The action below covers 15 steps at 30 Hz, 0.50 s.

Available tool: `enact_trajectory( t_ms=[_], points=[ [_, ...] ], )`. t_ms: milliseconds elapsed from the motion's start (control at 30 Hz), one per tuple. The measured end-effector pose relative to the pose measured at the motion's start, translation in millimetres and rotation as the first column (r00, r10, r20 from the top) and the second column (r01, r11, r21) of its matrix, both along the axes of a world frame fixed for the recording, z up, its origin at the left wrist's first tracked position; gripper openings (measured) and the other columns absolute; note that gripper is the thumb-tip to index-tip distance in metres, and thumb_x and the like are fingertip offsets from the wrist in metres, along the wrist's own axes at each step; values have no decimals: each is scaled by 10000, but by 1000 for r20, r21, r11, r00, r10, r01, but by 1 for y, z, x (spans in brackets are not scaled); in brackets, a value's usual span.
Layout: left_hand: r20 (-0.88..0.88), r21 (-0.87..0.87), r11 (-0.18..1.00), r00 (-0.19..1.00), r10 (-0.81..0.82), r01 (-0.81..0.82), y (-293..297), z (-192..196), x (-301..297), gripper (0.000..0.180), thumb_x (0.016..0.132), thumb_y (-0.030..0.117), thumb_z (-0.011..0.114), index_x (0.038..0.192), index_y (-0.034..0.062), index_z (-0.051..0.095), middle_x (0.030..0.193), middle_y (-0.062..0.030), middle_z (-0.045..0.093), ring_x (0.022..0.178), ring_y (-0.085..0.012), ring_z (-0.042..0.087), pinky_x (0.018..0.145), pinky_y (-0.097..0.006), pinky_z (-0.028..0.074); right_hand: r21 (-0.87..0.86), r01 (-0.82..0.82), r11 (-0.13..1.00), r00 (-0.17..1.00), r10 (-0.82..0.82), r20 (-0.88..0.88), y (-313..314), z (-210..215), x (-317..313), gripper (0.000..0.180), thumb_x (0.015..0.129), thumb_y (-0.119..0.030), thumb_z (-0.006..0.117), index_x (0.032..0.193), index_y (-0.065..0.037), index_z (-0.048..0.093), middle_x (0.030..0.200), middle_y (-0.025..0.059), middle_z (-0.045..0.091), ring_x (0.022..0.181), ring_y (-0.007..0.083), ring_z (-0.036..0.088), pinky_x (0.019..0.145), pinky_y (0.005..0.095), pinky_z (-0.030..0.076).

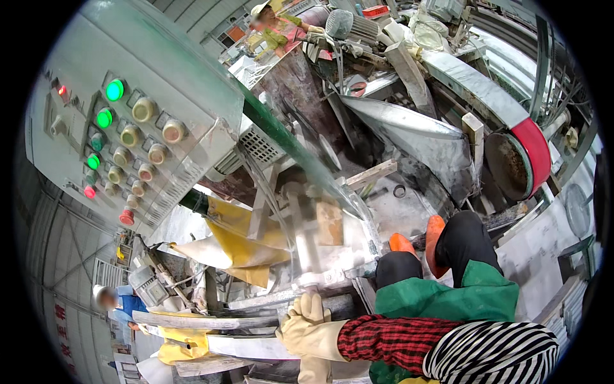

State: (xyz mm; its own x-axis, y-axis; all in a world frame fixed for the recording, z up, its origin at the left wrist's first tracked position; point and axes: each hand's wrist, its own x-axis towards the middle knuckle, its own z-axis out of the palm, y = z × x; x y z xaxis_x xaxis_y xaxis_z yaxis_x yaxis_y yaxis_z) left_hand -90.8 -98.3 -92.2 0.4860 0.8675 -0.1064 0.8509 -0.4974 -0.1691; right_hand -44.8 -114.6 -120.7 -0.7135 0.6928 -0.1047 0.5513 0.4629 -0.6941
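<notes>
Both my hands wear thick cream rubber gloves and meet low in the middle of the head view. My right hand (302, 334), in a red and black checked sleeve, lies across my left hand with its fingers curled around the glove. My left hand (311, 306) comes up from the lower edge beneath it, its fingers stretched away from me; its palm is hidden. Just left of the gloves runs a long pale strip (249, 347), with a yellow sheet (182, 346) draped over its far left part. Whether the gloves touch the strip, I cannot tell.
A control cabinet (192, 89) with lit green and red buttons fills the upper left. At the right stands a wheel (510, 164) with a red and white belt (540, 153). Metal sheets and beams lie ahead. Two people (281, 32) work farther off. My orange shoes (435, 246) are ahead.
</notes>
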Motion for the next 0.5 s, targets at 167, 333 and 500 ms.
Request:
enact_trajectory(
  t_ms=[167,333,500],
  points=[
    [86,50,996,994,-72,68,-3,2,6,529,868,421,615,1303,133,531,1315,-120,519,1202,-350,492,1045,-521,402,34,47,998,999,-47,0,3,2,-1,579,932,-363,633,1415,-73,501,1190,211,659,1096,381,651,989,481,478],
    [-54,-26,1000,998,15,-16,-7,-5,5,676,902,436,602,1451,77,437,1448,-184,443,1336,-446,393,1117,-601,342,96,164,982,986,-162,-27,8,16,5,594,933,-386,621,1419,-71,487,1222,209,640,1122,374,636,1019,498,450],
    [132,-27,998,990,-55,59,4,-22,0,577,838,340,656,1374,159,540,1490,-145,466,1368,-382,427,1128,-504,377,144,228,963,974,-225,-41,10,29,8,610,934,-408,608,1423,-69,474,1254,208,621,1148,366,622,1048,515,423]
  ],
)
